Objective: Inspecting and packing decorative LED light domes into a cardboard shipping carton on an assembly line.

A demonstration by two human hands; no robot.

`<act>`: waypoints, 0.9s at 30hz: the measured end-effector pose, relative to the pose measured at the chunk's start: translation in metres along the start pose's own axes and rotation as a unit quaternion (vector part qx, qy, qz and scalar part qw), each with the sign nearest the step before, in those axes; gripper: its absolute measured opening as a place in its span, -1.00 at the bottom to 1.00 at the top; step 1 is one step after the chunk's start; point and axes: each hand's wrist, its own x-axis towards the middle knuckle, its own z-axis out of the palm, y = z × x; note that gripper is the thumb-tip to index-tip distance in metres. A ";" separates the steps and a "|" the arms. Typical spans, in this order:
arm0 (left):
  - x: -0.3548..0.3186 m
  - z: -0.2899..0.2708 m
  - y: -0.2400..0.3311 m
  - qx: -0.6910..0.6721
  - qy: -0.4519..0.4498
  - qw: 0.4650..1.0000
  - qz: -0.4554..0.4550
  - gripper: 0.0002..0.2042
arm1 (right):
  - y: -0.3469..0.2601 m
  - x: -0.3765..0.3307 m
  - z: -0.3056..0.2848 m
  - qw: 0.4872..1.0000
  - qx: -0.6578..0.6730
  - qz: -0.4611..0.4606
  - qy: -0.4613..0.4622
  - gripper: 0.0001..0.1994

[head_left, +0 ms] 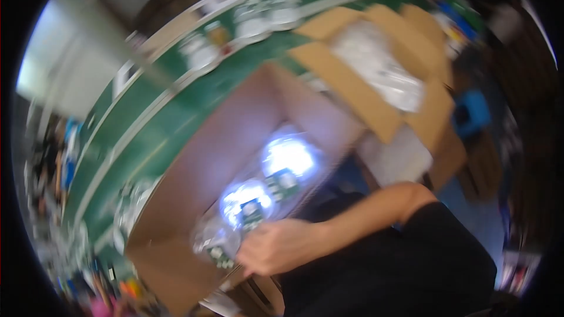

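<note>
My right hand (279, 249) reaches in from the right over the near edge of a large open cardboard box (214, 135). Its fingers look curled and closed beside a clear plastic package (212, 236) with a green-and-white label; motion blur hides what they grip, if anything. Inside the box, a clear round package (247, 196) shines bright white just beyond the hand. Farther along, a second round package (289, 158) glows the same way, its green label (284, 182) on the near side. My left hand does not show.
A green table (170, 118) runs behind the box. White-based clear containers (251, 20) stand along its far side. Another open cardboard box (352, 91), holding clear plastic wrapping (379, 64), is to the right. Clear plastic items (132, 205) lie on the left, and a blue bin (472, 113) sits at far right.
</note>
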 end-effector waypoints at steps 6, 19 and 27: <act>-0.044 0.130 -0.045 -0.270 0.163 0.948 -0.051 -0.44 | 0.016 0.013 -0.005 0.992 -0.006 -0.085 0.098 -0.65; -0.007 0.213 0.035 -0.211 -0.137 0.966 0.052 -0.35 | 0.014 0.134 -0.100 0.956 -0.037 -0.208 0.206 -0.68; -0.054 0.237 0.114 -0.216 -0.227 0.935 0.168 -0.29 | 0.027 0.169 -0.247 0.981 -0.071 -0.093 0.154 -0.41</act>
